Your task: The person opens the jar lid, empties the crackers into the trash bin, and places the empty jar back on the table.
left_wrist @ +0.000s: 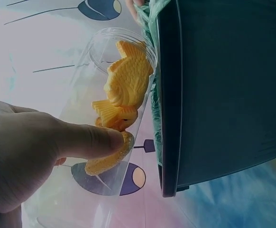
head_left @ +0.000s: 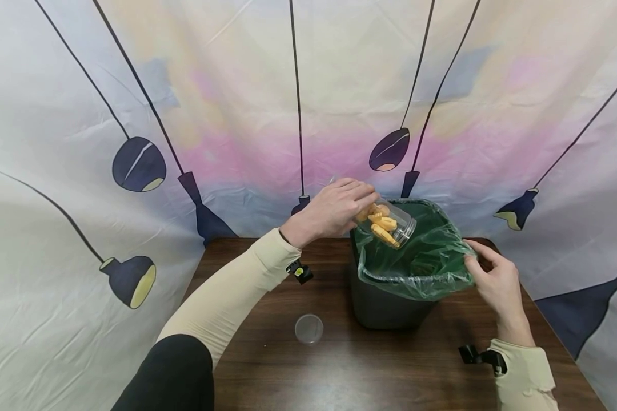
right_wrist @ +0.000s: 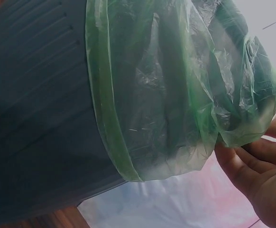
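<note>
My left hand [head_left: 336, 208] grips a clear plastic jar [head_left: 402, 220], tipped with its open mouth over the bin. Inside it, near the mouth, lie several yellow fish-shaped pieces [left_wrist: 128, 78]; a rounder tan piece [left_wrist: 110, 154] sits under the thumb in the left wrist view. A dark grey bin [head_left: 385, 305] stands on the table, lined with a green plastic bag [head_left: 421, 228] folded over its rim. At the bin's right side, my right hand [head_left: 496, 279] pinches the bag's edge between thumb and fingers.
A clear round lid [head_left: 309, 329] lies on the brown wooden table [head_left: 267, 371], left of the bin. Behind the table hangs a pastel cloth [head_left: 257, 114] printed with dark lamps. Small black cameras are strapped to both wrists.
</note>
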A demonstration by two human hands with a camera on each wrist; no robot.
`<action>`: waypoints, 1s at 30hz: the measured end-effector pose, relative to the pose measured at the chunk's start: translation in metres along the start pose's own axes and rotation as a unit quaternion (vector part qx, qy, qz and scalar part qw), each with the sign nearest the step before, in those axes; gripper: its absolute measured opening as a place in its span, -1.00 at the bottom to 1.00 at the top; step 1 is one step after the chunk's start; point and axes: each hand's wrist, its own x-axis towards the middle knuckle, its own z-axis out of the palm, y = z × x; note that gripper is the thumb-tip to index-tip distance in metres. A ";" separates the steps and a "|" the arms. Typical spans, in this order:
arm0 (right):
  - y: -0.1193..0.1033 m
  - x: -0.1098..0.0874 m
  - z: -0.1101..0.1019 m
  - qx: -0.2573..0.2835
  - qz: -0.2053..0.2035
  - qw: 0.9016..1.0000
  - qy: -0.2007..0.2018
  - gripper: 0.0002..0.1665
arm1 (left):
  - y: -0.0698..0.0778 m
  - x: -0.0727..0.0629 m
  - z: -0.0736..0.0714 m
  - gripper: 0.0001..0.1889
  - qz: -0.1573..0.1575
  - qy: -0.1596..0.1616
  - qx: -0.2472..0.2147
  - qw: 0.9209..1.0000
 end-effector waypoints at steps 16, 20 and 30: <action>-0.001 0.001 -0.001 -0.005 0.002 1.000 -0.002 -0.62 | 0.008 0.005 0.008 -0.49 0.055 0.054 0.059 0.995; 0.000 0.000 0.000 -0.005 0.004 1.000 -0.002 -0.62 | 0.012 0.004 0.008 -0.48 0.073 0.054 0.072 0.993; 0.002 0.000 -0.003 -0.003 0.012 1.000 -0.001 -0.63 | 0.012 0.010 -0.004 -0.50 0.095 0.053 0.078 0.991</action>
